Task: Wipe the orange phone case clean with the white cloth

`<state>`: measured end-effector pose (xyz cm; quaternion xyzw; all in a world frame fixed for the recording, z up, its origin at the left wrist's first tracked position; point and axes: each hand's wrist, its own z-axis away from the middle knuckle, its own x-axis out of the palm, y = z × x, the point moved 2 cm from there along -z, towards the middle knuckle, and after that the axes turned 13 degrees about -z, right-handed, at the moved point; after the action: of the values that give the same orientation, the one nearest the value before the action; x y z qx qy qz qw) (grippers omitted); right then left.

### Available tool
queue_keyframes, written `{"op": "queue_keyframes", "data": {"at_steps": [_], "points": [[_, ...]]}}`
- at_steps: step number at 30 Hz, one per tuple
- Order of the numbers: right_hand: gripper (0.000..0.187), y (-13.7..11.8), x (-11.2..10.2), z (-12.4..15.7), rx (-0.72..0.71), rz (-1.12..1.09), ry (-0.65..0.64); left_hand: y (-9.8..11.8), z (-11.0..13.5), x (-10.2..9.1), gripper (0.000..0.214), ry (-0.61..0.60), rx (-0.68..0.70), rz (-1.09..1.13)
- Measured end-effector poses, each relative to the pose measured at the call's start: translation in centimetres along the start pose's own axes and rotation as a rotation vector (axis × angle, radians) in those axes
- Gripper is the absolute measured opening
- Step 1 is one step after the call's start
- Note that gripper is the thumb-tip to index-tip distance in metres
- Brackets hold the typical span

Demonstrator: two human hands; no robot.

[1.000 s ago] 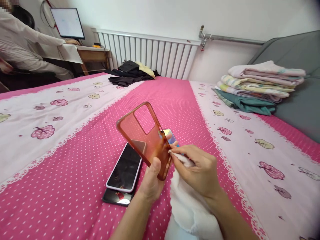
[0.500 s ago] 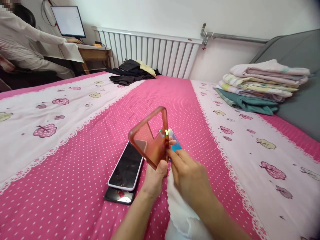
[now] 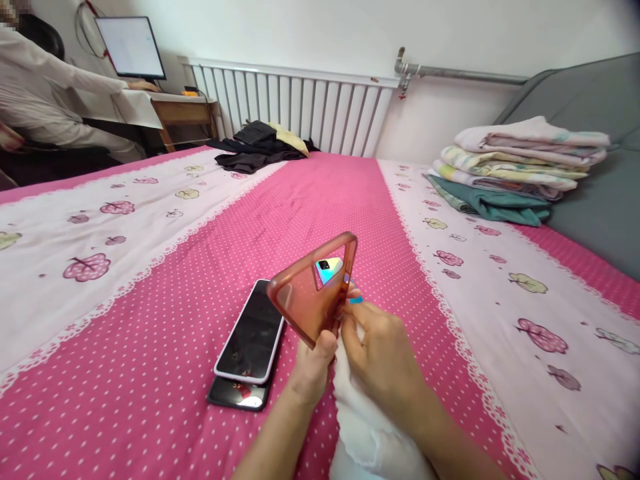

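Observation:
In my left hand [image 3: 316, 370] I hold a clear reddish-orange phone case [image 3: 305, 303], gripped at its lower edge with the thumb in front and tilted up. My right hand [image 3: 387, 353] pinches a white cloth [image 3: 357, 420] against the case's right edge; the fingertips are partly hidden. The cloth hangs down between my forearms. Behind the case, a shiny blue phone [image 3: 329, 269] lies on the bed, its camera corner showing through the cutout. To the left, a white-rimmed phone [image 3: 250, 333] rests on top of a black phone [image 3: 239, 393].
Pink dotted bedding [image 3: 320, 193] spreads under everything. Dark clothes [image 3: 255, 143] lie at the far edge, and folded fabrics [image 3: 520, 157] are stacked at right by a grey headboard [image 3: 600, 167]. Another person [image 3: 65, 100] sits at a desk with a monitor [image 3: 131, 48].
The case has tilted and shifted slightly right and down, so the blue phone's camera shows through its cutout. My right hand and the cloth stay at the case's right edge.

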<state>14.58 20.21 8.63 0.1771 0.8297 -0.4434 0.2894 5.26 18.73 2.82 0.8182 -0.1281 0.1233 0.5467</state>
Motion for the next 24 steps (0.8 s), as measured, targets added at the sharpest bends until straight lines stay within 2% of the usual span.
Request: {"op": "queue_keyframes", "data": {"at_steps": [4,8,10,12,16,19,24], "points": [[0.024,-0.2,-0.4,-0.4,0.084,-0.207,-0.081,1.6,-0.6,0.7,0.064,0.04,-0.011,0.061],[0.022,0.5,-1.0,-0.9,0.23,-0.634,-0.163,3.2,-1.3,1.1,0.065,0.078,-0.076,0.23],[0.019,1.0,-1.6,-1.0,0.315,-0.791,-0.148,3.5,-1.5,1.0,0.067,0.086,-0.098,0.322],[0.018,1.3,-2.3,-1.1,0.384,-0.857,-0.048,3.6,-1.7,0.9,0.069,0.102,-0.127,0.382],[0.018,1.2,-3.5,-0.9,0.389,-0.749,0.193,3.5,-1.7,0.8,0.072,0.106,-0.169,0.424],[0.016,1.2,-3.7,-0.7,0.302,-0.597,0.216,3.4,-1.6,0.9,0.068,0.109,-0.185,0.411],[0.015,1.5,-3.6,-0.6,0.183,-0.474,0.205,3.4,-1.6,1.3,0.062,0.177,-0.194,0.369]]}}
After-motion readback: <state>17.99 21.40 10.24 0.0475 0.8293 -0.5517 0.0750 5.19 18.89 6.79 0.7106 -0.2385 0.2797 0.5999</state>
